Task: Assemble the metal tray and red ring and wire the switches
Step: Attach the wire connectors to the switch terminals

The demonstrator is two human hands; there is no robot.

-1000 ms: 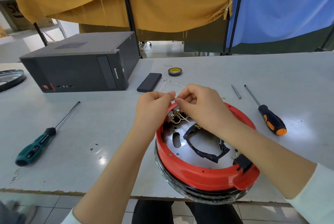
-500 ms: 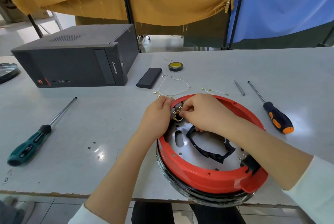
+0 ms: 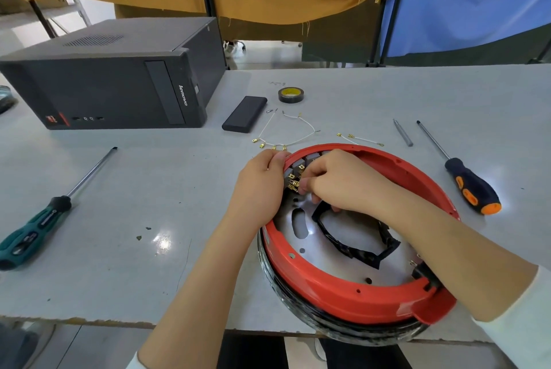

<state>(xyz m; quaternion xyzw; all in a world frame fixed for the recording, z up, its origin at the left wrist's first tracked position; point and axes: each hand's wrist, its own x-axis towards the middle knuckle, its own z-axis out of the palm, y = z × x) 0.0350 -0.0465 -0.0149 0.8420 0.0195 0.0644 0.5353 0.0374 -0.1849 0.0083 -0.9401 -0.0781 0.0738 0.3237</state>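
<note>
Head view: the red ring (image 3: 351, 298) sits on the metal tray (image 3: 343, 261) at the near edge of the grey table (image 3: 149, 204), overhanging it slightly. The left hand (image 3: 259, 186) grips the ring's rim at about ten o'clock, fingers curled over the edge. The right hand (image 3: 340, 180) reaches inside the ring, fingers curled and pinching at the brass terminals of the switches (image 3: 295, 175) mounted along that same ten-o'clock stretch; what exactly it pinches is hidden. A black taped loop (image 3: 357, 246) lies on the tray's middle. Just beyond the ring at twelve o'clock, loose white wires (image 3: 286, 139) with brass ends lie on the table. At three o'clock, an orange-and-black screwdriver (image 3: 471, 189); at nine o'clock, well apart, a green screwdriver (image 3: 35, 225). Farther back: a tape roll (image 3: 290, 95), a black slab (image 3: 244, 114), a Lenovo computer case (image 3: 113, 76).
</note>
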